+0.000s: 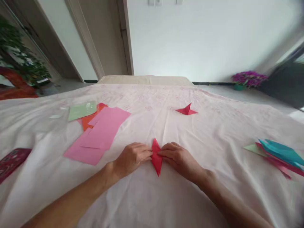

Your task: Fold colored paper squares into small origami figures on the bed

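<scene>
A red folded paper (pixel 157 158), shaped like a narrow diamond, lies on the cloth in front of me with its points toward and away from me. From the left, my left hand (pixel 137 155) presses its bunched fingertips on the paper's left edge. My right hand (pixel 177 157) does the same at the right edge, its fingers closed together. Both thumbs are mostly hidden. Farther off, a second red folded paper (pixel 187 110) stands with one flap pointing up.
Pink paper sheets (pixel 104 128), an orange sheet (pixel 89 122) and a light green pack (pixel 82 110) overlap at the left. Blue and red folded papers (pixel 281 153) are piled at the right. A dark red patterned object (pixel 14 161) sits at the left edge.
</scene>
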`<state>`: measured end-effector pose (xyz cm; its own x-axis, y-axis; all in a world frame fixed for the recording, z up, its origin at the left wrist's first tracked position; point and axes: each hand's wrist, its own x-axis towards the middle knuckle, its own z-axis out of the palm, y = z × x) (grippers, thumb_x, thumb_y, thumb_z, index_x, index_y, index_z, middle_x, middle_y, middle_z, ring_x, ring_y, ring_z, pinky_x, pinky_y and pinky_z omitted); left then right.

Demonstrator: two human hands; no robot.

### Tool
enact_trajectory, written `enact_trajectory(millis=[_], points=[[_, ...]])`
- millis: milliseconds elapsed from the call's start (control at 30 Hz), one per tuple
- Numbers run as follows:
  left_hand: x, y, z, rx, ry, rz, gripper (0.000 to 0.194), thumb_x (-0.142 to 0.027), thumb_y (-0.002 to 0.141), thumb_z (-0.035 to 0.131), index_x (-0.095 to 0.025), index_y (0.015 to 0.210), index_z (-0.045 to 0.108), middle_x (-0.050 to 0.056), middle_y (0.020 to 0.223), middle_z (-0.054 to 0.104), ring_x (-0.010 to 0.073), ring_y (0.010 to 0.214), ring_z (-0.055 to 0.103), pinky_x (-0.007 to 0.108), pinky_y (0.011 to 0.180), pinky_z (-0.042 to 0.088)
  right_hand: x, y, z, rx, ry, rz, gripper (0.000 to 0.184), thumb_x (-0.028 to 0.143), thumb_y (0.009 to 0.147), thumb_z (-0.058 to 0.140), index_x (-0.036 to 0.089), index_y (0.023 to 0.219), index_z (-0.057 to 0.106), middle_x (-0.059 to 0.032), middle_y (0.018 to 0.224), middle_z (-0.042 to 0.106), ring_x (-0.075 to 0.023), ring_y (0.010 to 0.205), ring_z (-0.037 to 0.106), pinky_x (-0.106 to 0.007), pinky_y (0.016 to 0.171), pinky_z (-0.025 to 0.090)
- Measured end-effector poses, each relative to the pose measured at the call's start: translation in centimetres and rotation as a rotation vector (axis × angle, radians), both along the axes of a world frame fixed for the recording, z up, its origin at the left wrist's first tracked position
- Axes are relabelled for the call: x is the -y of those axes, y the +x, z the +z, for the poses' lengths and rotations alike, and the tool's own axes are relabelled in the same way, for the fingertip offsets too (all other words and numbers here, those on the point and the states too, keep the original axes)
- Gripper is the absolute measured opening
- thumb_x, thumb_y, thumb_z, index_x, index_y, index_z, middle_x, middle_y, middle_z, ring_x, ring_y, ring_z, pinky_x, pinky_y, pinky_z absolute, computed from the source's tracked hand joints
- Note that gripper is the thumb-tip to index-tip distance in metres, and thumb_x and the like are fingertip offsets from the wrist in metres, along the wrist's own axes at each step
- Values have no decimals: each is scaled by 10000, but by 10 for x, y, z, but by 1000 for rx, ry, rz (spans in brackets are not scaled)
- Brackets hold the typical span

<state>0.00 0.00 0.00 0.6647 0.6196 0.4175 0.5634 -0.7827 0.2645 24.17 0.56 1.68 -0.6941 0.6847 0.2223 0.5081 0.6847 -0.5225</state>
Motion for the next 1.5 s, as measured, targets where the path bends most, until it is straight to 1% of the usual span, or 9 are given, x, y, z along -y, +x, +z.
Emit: enact_trajectory(millis=[300,567,700,800,933,1167,1300,1400,1500], points=[[-4,-1,5,-44,-125,-16,285,-414,867,609,-245,1082,690,18,1131,710,193,1022,653,340,904,484,-7,1,1,-51,-41,8,266,219,945,522,318,1130,684,-25,1001,671,-161,914,594,-304,847,475],[-5,7,5,97,-223,57,164,-315,897,590,-255,983,716,-7,1019,735,154,930,653,295,854,481,-6,3,9,-90,-159,25,242,178,921,541,278,1086,687,-24,999,660,-161,943,584,-299,862,458],[1,15,4,157,-243,201,83,-271,863,640,-216,868,700,8,937,719,159,882,638,285,813,483,-6,-5,4,-86,-145,-106,91,217,890,599,222,883,689,-22,877,641,-168,862,578,-299,794,451],[4,21,4,143,-234,303,65,-256,831,678,-196,807,668,17,907,691,169,876,618,297,811,478,-6,-12,-6,-52,-74,-240,111,234,877,620,202,771,629,-16,808,602,-168,819,555,-292,749,433],[5,25,6,85,-198,422,105,-271,826,681,-189,783,631,23,905,649,183,872,588,326,800,474,-4,-19,-9,26,-19,-343,150,256,882,610,200,751,564,-19,814,568,-168,799,536,-288,734,418],[6,28,5,42,-148,503,174,-284,771,733,-193,842,603,42,936,612,226,911,584,405,823,499,6,-23,-7,134,8,-473,101,278,862,632,211,848,557,-28,884,569,-188,845,533,-302,732,422],[5,30,-3,47,20,388,234,-189,850,635,-178,1082,609,110,1242,574,258,1211,509,451,1023,436,7,-24,-11,125,87,-498,177,300,863,648,219,996,563,-41,980,579,-205,919,530,-316,763,430],[5,31,-9,-63,94,209,280,-121,929,471,-156,1178,594,112,1305,582,236,1307,455,440,1105,372,7,-25,-10,182,163,-424,89,305,899,606,231,950,607,-42,957,588,-199,884,516,-314,758,422],[8,30,-10,-177,48,148,388,-202,956,438,-100,1328,485,158,1376,532,238,1337,429,426,1113,363,10,-24,-7,271,233,-323,104,292,924,565,233,862,625,-41,887,600,-202,841,496,-324,738,405]])
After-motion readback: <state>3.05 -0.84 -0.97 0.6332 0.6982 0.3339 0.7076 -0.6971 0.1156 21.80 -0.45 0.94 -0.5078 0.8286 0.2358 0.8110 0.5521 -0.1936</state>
